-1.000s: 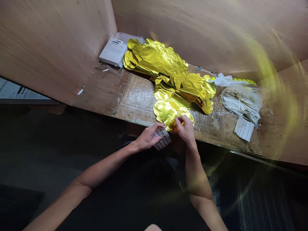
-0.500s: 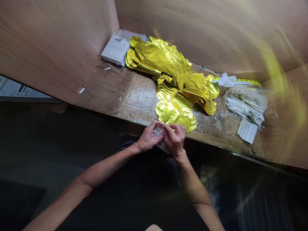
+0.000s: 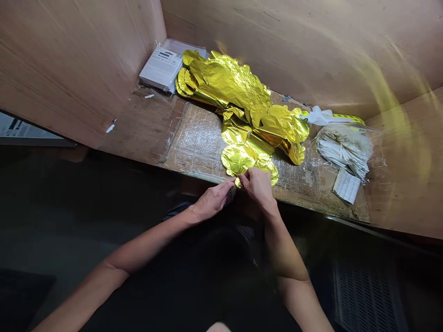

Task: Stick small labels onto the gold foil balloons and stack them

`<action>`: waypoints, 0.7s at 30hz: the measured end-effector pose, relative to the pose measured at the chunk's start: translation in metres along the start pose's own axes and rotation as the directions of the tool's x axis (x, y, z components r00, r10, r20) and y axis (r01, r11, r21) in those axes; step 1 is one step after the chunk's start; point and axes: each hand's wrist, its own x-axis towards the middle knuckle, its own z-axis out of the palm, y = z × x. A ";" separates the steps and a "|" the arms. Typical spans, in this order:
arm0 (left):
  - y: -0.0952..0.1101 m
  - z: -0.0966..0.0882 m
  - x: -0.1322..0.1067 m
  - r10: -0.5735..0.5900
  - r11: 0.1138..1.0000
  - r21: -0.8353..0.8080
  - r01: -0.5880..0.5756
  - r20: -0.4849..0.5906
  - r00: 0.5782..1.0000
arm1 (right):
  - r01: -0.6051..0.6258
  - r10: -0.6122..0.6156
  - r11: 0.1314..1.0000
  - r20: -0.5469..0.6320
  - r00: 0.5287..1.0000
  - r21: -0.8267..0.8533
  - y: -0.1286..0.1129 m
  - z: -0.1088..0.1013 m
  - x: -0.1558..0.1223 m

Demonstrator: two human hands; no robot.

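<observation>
Gold foil balloons [image 3: 231, 83] lie flat in an overlapping pile, and the nearest one [image 3: 238, 157] reaches the front edge of the shelf. My left hand [image 3: 212, 201] is closed on a sheet of stickers [image 3: 230, 195], mostly hidden below its fingers. The fingertips of that hand also meet the small tab [image 3: 238, 182] at the balloon's near end. With thumb and fingers pinched, my right hand [image 3: 259, 185] grips the balloon at this tab. Whether a sticker is under those fingers cannot be seen.
White printed cards [image 3: 161, 69] are stacked at the back left. To the right lie a plastic bag of white sticks [image 3: 342, 150], a folded printed sheet [image 3: 346, 186] and a white ribbon-like strip [image 3: 319, 115]. Wooden panels [image 3: 294, 41] enclose the shelf.
My right hand has moved from the sticker sheet up onto the balloon's near tab. The sticker sheet in my left hand has turned down, mostly out of sight.
</observation>
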 end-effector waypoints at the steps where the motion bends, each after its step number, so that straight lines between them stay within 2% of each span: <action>1: 0.000 0.000 0.000 0.006 0.999 0.031 -0.007 0.007 1.000 | -0.022 0.021 0.998 -0.021 1.000 -0.062 -0.001 0.000 -0.001; 3: 0.002 -0.001 0.000 0.012 0.997 0.076 -0.013 0.019 1.000 | -0.069 0.064 0.992 -0.052 0.997 -0.103 0.002 0.000 -0.003; 6: 0.003 -0.004 0.000 0.000 0.997 0.083 -0.004 0.045 0.999 | -0.084 0.084 0.996 -0.017 0.996 -0.024 0.012 0.004 -0.004; 9: 0.003 -0.006 -0.002 0.004 0.999 0.054 -0.007 0.069 0.998 | -0.026 0.025 0.999 0.022 0.999 0.020 0.021 0.007 -0.001; 12: 0.004 -0.010 -0.006 0.015 1.000 0.019 -0.016 0.046 0.999 | 0.050 -0.052 0.998 0.050 0.997 0.040 0.025 0.004 0.004; 16: 0.008 -0.016 -0.010 0.061 0.998 -0.035 -0.060 0.017 0.998 | 0.127 -0.143 0.975 0.080 0.986 0.182 0.032 -0.002 0.009; 21: 0.010 -0.018 -0.002 0.136 0.990 -0.049 -0.130 0.138 0.981 | 0.199 -0.231 0.947 0.104 0.967 0.251 0.040 -0.002 0.019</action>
